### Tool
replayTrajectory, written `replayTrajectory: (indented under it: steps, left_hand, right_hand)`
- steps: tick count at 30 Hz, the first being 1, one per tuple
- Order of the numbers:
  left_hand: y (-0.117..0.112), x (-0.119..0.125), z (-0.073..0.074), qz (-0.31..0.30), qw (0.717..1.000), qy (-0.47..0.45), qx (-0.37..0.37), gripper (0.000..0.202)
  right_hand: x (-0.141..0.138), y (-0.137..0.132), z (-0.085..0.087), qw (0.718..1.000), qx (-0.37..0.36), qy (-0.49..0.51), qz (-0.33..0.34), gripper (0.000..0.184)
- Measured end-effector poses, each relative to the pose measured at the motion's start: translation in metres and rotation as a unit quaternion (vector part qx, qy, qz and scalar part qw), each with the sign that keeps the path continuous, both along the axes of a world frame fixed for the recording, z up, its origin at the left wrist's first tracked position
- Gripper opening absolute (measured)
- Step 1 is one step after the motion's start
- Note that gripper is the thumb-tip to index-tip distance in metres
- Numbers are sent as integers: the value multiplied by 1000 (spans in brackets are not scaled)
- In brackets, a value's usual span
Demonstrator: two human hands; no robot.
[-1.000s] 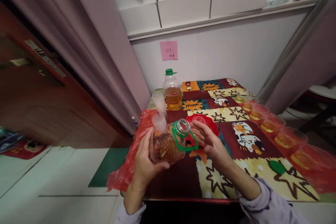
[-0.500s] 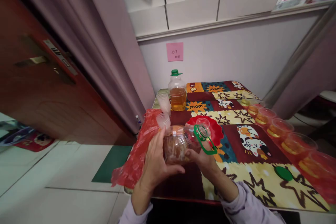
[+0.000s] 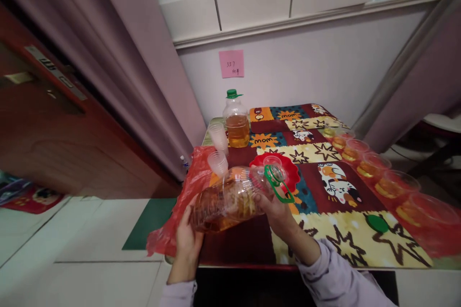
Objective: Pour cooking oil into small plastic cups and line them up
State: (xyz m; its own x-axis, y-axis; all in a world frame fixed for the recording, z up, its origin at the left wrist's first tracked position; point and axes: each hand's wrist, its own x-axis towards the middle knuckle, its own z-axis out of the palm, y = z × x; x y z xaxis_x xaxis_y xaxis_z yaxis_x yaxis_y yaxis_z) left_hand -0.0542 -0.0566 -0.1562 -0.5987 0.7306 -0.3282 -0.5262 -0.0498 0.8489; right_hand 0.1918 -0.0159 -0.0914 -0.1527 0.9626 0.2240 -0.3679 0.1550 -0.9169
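A large clear plastic jug (image 3: 230, 196) with amber liquid in it lies tilted on its side in the air between my hands. My left hand (image 3: 188, 237) supports its base from the left, fingers wrapped beneath. My right hand (image 3: 279, 213) grips it near the neck, close to the green handle ring (image 3: 277, 180). The uncapped mouth points right, just in front of a scalloped red bowl (image 3: 294, 172). A clear plastic cup (image 3: 272, 160) sits in that bowl, partly hidden by the jug's neck. Whether liquid is flowing out, I cannot tell.
Two stacks of clear cups (image 3: 218, 164) stand behind the jug. A second jug (image 3: 237, 127), green-capped, is near the wall. Several cups of amber liquid (image 3: 396, 187) line the table's right side. A loose green cap (image 3: 377, 223) lies on the patterned mat (image 3: 345, 225). Red plastic (image 3: 169, 225) drapes the left edge.
My left hand has moved left and down to the jug's base. The jug now shows more of its length, with its base further left. The view has shifted slightly.
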Motion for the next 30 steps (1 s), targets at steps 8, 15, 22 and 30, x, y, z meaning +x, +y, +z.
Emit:
replayTrajectory:
  steps: [8,15,22,30]
  left_hand:
    - [6,23,20,-42,994,-99,8,32]
    - [-1,21,31,31,993,-114,6,32]
    - [-6,20,72,80,987,-127,-50,24]
    - [-6,18,82,105,989,-80,-69,16]
  right_hand:
    - [-3,8,-6,999,31,10,-13,59]
    - [0,26,-7,998,-5,33,47,63]
    - [5,52,-13,991,15,22,128,65]
    - [6,67,-46,990,-15,3,139,65]
